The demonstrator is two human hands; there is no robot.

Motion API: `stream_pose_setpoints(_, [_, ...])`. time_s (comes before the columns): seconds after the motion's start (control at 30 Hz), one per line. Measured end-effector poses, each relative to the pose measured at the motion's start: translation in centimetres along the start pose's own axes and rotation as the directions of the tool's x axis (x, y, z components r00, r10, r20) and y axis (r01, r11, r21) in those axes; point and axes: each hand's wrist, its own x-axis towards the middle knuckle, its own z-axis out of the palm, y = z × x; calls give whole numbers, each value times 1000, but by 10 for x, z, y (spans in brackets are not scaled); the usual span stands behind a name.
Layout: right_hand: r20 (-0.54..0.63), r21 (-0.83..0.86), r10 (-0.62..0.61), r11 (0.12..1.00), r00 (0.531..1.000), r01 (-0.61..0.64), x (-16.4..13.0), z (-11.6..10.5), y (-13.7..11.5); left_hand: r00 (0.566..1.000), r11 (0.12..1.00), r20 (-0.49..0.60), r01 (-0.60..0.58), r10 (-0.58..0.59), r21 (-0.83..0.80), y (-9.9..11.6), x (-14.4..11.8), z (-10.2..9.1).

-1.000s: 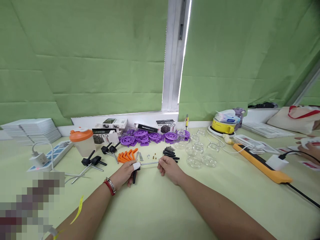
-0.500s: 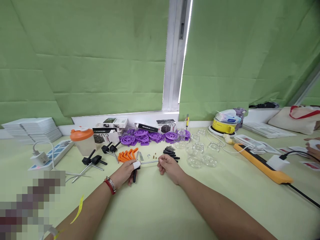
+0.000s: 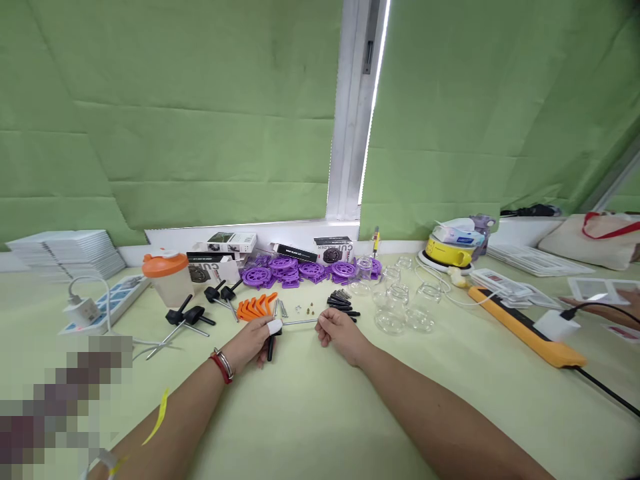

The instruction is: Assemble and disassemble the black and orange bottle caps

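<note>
My left hand (image 3: 253,341) grips the black handle (image 3: 271,348) at one end of a thin metal rod (image 3: 299,323); a white cot covers one fingertip. My right hand (image 3: 339,333) pinches the rod's other end. The rod lies level just above the pale green table (image 3: 310,413). Right behind my hands lie orange plastic pieces (image 3: 256,307), loose screws (image 3: 305,309) and a small heap of black parts (image 3: 341,303).
Purple wheels (image 3: 300,271), small boxes (image 3: 226,243) and an orange-lidded cup (image 3: 163,276) stand further back. Black-handled rods (image 3: 190,318) lie left, clear glass jars (image 3: 400,307) right, an orange-edged power strip (image 3: 525,327) far right. Another person's hand (image 3: 607,308) reaches in at the right edge.
My hands hold the rod in nearly the same place. The other person's hand at the right edge has shifted and let go of the white item it held.
</note>
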Motion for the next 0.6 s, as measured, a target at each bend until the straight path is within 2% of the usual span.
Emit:
stream_pose_setpoints(0.23, [-10,-1,18,1000,1000,-18,1,1,0,1000,1000,2,-3,3,5,-2,1,-1])
stream_pose_setpoints(0.5, [3,108,6,994,1000,-7,-4,3,-8,1000,1000,2,0,0,4,-1,0,0])
stream_pose_setpoints(0.6, [12,101,-6,995,1000,5,-5,2,-9,1000,1000,-1,5,-5,-1,-1,0,0])
